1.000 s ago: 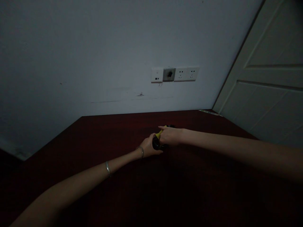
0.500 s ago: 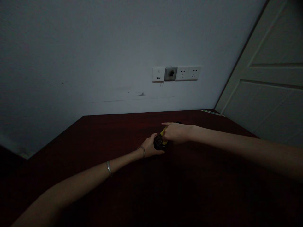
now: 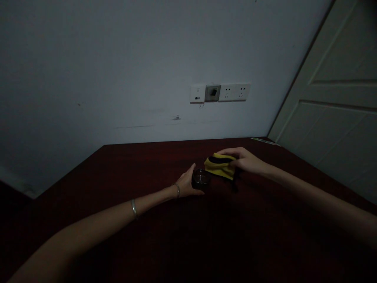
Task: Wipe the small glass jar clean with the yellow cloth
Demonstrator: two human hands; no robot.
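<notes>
My left hand (image 3: 186,184) is curved round the left side of a small dark glass dish (image 3: 200,179), thumb and fingers on either side of it. The dish stands upright on the dark red tabletop (image 3: 159,165), and its round opening faces up. Just right of it, my right hand (image 3: 243,159) grips a yellow cloth (image 3: 219,169) with a black patch on it. The cloth hangs a little above the table, apart from the dish. Some of its edge is hidden by the right fingers.
Behind the table rises a pale wall (image 3: 132,70) with scuff marks. A row of sockets and a switch (image 3: 234,92) is set in it. On the right is a panelled door (image 3: 335,114). A printed strip (image 3: 265,141) lies at the table's back right corner. The light is dim.
My right hand has drawn the cloth out of the dish and off to the right, where the cloth now shows spread wider. The left hand has stayed on the dish.
</notes>
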